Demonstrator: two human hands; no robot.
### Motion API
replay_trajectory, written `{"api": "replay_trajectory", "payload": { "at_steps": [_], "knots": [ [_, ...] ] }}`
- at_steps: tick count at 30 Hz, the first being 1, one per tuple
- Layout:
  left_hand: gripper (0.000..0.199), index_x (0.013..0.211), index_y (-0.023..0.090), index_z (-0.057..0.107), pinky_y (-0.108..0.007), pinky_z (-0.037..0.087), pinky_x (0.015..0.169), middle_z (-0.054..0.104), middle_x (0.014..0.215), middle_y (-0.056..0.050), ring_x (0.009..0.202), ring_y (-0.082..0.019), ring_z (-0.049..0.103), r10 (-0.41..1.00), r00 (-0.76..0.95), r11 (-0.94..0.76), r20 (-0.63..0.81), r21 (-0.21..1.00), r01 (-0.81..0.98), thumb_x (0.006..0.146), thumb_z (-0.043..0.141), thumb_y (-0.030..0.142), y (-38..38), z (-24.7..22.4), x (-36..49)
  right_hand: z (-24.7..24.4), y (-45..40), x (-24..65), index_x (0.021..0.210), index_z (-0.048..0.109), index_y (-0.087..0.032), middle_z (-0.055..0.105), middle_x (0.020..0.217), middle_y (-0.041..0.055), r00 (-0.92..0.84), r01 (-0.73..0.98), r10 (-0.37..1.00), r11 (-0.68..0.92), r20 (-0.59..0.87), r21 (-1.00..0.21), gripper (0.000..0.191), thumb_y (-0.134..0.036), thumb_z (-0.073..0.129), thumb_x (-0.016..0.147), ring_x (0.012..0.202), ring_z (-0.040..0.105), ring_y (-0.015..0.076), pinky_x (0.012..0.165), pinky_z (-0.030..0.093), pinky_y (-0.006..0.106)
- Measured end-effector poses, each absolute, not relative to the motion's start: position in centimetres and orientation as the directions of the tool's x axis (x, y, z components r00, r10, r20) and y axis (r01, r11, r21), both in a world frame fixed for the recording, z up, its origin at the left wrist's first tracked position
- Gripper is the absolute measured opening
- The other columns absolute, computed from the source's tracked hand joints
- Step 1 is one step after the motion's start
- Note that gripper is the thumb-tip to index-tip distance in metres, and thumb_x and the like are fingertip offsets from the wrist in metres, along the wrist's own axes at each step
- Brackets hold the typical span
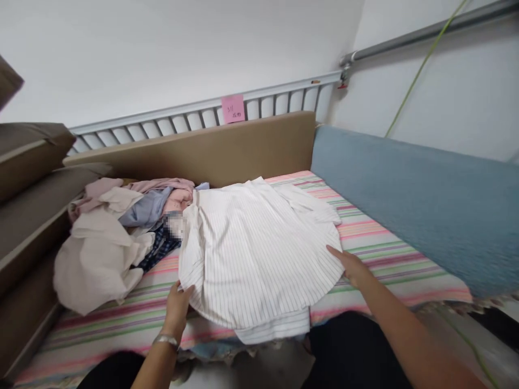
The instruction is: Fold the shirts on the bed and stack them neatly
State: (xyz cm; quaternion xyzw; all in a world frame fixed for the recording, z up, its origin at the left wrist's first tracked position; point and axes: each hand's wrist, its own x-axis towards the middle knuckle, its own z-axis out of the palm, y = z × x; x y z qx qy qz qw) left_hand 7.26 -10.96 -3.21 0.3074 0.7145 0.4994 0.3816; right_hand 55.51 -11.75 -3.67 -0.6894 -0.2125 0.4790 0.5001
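A white shirt with thin dark stripes [259, 243] lies spread out on a striped cloth [377, 243], its hem toward me and one sleeve reaching out at the upper right. My left hand [177, 305] pinches the shirt's lower left edge between thumb and fingers. At the right edge of the hem is my right hand [352, 266], its index finger stretched along the fabric and its thumb side touching the edge; the other fingers are partly hidden.
A heap of crumpled clothes [101, 248] lies on the left, beside stacked brown cushions [32, 200]. A beige board [243, 151] stands at the back, a blue padded panel [417, 200] on the right. A pink note [233, 109] hangs on the white radiator [150, 128].
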Motion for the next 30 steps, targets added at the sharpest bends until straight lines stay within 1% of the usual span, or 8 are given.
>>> {"api": "replay_trajectory", "payload": {
  "at_steps": [2,5,9,14,18,21,24,30],
  "knots": [
    [0.028,0.085,0.013,0.062,-0.028,0.048,0.057,0.067,0.067,-0.004,0.059,-0.017,0.062,0.832,-0.5,0.302,-0.241,0.952,0.042,0.058,0.066,0.02,-11.9,-3.9,6.5,-3.1,-12.8,54.7,0.098,0.062,-0.014,0.07,0.099,0.0131,0.309,-0.254,0.789,-0.47,-0.532,-0.845,0.034,-0.031,0.071,0.069,0.082,0.066,0.0223,0.063,0.055,0.029],
    [0.024,0.078,0.014,0.063,-0.028,0.047,0.055,0.065,0.062,-0.002,0.057,-0.017,0.06,0.818,-0.51,0.31,-0.266,0.951,0.0,0.059,0.066,0.028,-13.6,-4.7,5.1,-2.7,-14.3,54.1,0.097,0.062,-0.013,0.07,0.096,0.0124,0.169,-0.258,0.824,-0.493,-0.541,-0.831,0.034,-0.026,0.073,0.068,0.08,0.066,0.0203,0.068,0.055,0.029],
    [0.024,0.076,0.016,0.06,-0.03,0.048,0.052,0.061,0.057,0.001,0.051,-0.017,0.058,0.772,-0.551,0.337,-0.317,0.939,-0.069,0.059,0.066,0.031,-16.0,-5.3,3.8,-3.4,-14.8,54.1,0.095,0.061,-0.012,0.071,0.087,0.0109,0.211,-0.231,0.808,-0.506,-0.55,-0.831,0.031,-0.021,0.073,0.068,0.072,0.066,0.0188,0.068,0.055,0.031],
    [0.018,0.077,0.018,0.055,-0.029,0.051,0.05,0.06,0.056,0.003,0.048,-0.015,0.058,0.726,-0.557,0.357,-0.404,0.913,-0.197,0.062,0.065,0.023,-17.9,-4.4,4.1,-3.6,-14.8,53.5,0.1,0.058,-0.013,0.071,0.085,0.0104,0.337,-0.223,0.781,-0.477,-0.526,-0.85,0.035,-0.023,0.073,0.07,0.068,0.065,0.0179,0.066,0.055,0.032],
    [0.026,0.083,0.018,0.053,-0.039,0.056,0.063,0.066,0.067,-0.004,0.062,-0.023,0.067,0.76,-0.381,0.401,-0.527,0.841,-0.363,0.067,0.068,0.03,-19.0,-3.6,6.6,-3.1,-16.5,52.2,0.108,0.054,-0.015,0.07,0.097,0.0123,0.24,-0.307,0.807,-0.464,-0.539,-0.831,0.042,-0.034,0.069,0.074,0.08,0.067,0.019,0.074,0.055,0.032],
    [0.033,0.09,0.018,0.053,-0.04,0.056,0.071,0.068,0.076,-0.008,0.073,-0.026,0.068,0.823,-0.224,0.4,-0.522,0.812,-0.424,0.067,0.071,0.032,-19.5,-3.7,9.4,-3.3,-18.6,50.3,0.109,0.053,-0.017,0.069,0.101,0.012,0.098,-0.297,0.826,-0.508,-0.555,-0.808,0.048,-0.041,0.07,0.071,0.087,0.067,0.0205,0.078,0.054,0.032],
    [0.033,0.094,0.02,0.053,-0.033,0.056,0.067,0.069,0.081,-0.006,0.072,-0.022,0.068,0.852,-0.235,0.329,-0.469,0.827,-0.456,0.066,0.07,0.023,-19.4,-4.1,11.5,-4.0,-20.0,48.2,0.099,0.057,-0.016,0.069,0.091,0.011,0.026,-0.256,0.829,-0.535,-0.559,-0.805,0.046,-0.044,0.073,0.066,0.085,0.067,0.0224,0.078,0.054,0.034],
    [0.04,0.093,0.023,0.05,-0.032,0.056,0.06,0.067,0.07,-0.001,0.061,-0.021,0.066,0.818,-0.346,0.27,-0.459,0.839,-0.473,0.059,0.068,0.016,-19.3,-4.3,10.5,-4.6,-20.7,46.6,0.089,0.055,-0.016,0.067,0.068,0.0048,0.155,-0.19,0.817,-0.527,-0.555,-0.829,0.031,-0.038,0.067,0.071,0.065,0.068,0.018,0.069,0.054,0.03]
  ]
}}
